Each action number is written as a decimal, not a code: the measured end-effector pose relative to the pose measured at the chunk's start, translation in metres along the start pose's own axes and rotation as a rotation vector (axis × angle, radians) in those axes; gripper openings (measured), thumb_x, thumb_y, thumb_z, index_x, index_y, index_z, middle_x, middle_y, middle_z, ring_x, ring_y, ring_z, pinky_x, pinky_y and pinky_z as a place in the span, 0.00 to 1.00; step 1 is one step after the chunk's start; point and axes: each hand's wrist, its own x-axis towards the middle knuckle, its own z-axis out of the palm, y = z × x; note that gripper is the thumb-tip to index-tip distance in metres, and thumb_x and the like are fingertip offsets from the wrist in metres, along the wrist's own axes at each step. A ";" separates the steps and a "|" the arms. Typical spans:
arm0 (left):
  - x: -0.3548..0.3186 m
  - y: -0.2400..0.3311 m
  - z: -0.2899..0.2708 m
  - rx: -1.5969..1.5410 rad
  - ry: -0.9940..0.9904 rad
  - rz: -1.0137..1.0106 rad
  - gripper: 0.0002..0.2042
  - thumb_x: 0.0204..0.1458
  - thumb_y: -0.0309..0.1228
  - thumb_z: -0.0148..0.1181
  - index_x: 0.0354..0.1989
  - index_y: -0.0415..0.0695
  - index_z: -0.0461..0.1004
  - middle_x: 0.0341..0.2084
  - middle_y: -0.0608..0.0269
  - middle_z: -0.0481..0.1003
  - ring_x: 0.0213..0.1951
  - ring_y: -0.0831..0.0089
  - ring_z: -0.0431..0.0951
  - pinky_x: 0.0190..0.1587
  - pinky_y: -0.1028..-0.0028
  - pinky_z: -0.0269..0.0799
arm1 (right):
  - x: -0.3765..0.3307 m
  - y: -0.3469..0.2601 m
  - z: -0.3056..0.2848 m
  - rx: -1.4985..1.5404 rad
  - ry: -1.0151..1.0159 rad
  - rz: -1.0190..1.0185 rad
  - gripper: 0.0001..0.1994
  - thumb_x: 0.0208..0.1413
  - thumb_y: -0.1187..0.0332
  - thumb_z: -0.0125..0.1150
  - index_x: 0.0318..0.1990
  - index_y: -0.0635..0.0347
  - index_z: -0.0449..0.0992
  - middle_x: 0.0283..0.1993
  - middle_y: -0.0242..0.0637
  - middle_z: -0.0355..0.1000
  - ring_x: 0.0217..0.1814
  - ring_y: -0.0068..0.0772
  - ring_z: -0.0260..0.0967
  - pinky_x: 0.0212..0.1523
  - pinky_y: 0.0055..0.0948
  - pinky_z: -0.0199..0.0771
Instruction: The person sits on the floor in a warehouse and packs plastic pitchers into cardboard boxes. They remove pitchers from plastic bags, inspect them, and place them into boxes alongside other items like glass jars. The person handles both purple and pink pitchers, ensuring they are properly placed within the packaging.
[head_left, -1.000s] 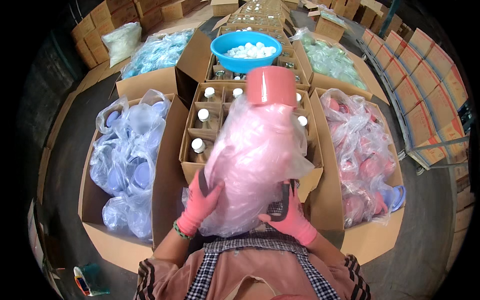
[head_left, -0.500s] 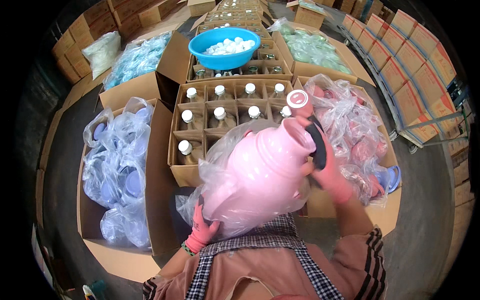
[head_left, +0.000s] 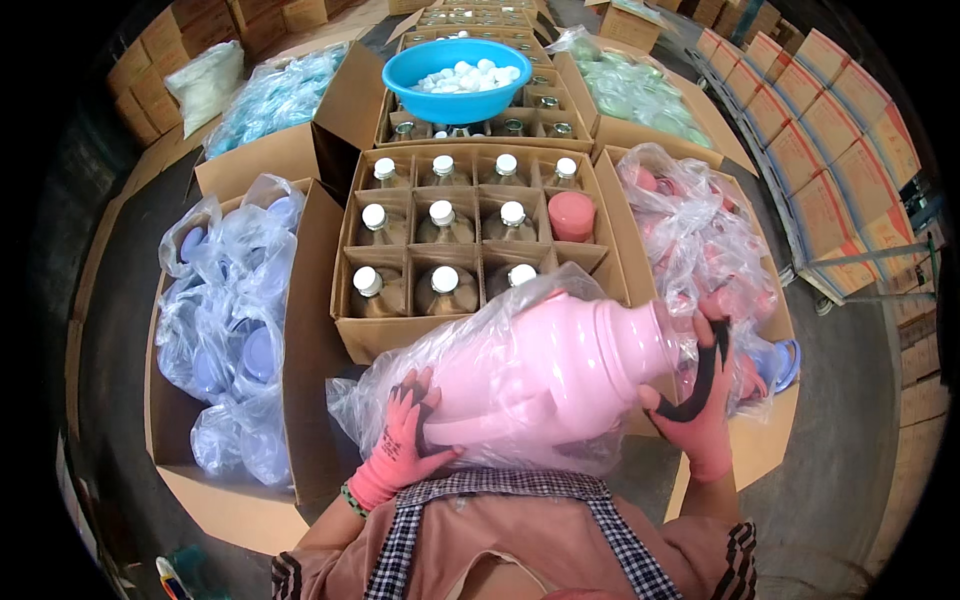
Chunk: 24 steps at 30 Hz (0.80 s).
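Pink flask lies on its side in front of the apron, near edge of the divided carton just beyond it, neck pointing to the person's right. Left hand on the clear film at the base end, fingers spread, thumb beside the tail of the flask's handle; whether they grip or only steady, cannot tell. Right hand at the neck end, thumb and fingers apart, curved about the mouth; contact cannot be made out. Judged as it lies, the flask is part bared: shoulder and neck out of the film, lower body within it. No cup on the neck; a red cup sits in the right-hand cell of the carton's middle row. White-capped bottles fill ten cells; the near right cell is mostly hidden. Much appears left: the bagged pink pieces in the right carton look unopened.
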 end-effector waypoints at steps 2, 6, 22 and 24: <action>-0.006 -0.018 0.004 -0.010 0.004 0.060 0.45 0.34 0.38 0.63 0.59 0.45 0.39 0.58 0.53 0.47 0.58 0.46 0.47 0.56 0.53 0.41 | 0.007 -0.017 -0.010 -0.308 -0.048 -0.316 0.30 0.32 0.56 0.64 0.46 0.60 0.66 0.49 0.48 0.58 0.49 0.56 0.55 0.50 0.48 0.54; -0.016 -0.035 0.017 -0.026 0.075 0.265 0.44 0.29 0.35 0.64 0.57 0.42 0.45 0.56 0.49 0.48 0.56 0.43 0.49 0.55 0.53 0.46 | 0.037 -0.062 0.020 -0.157 -0.509 -0.562 0.18 0.36 0.61 0.56 0.37 0.59 0.69 0.40 0.42 0.62 0.46 0.46 0.59 0.46 0.45 0.59; -0.033 -0.045 -0.016 0.293 -0.095 -0.376 0.13 0.35 0.23 0.50 0.34 0.40 0.68 0.45 0.52 0.64 0.44 0.57 0.65 0.43 0.64 0.62 | 0.039 0.028 -0.055 0.187 -0.107 0.078 0.24 0.25 0.78 0.65 0.37 0.64 0.65 0.49 0.44 0.61 0.53 0.42 0.58 0.51 0.33 0.58; -0.045 -0.040 0.026 -0.575 -0.224 -0.667 0.15 0.36 0.24 0.50 0.37 0.41 0.68 0.45 0.52 0.64 0.44 0.58 0.65 0.44 0.65 0.62 | 0.042 0.023 -0.049 0.274 -0.011 0.179 0.25 0.27 0.79 0.66 0.39 0.65 0.64 0.49 0.43 0.61 0.52 0.35 0.57 0.51 0.30 0.58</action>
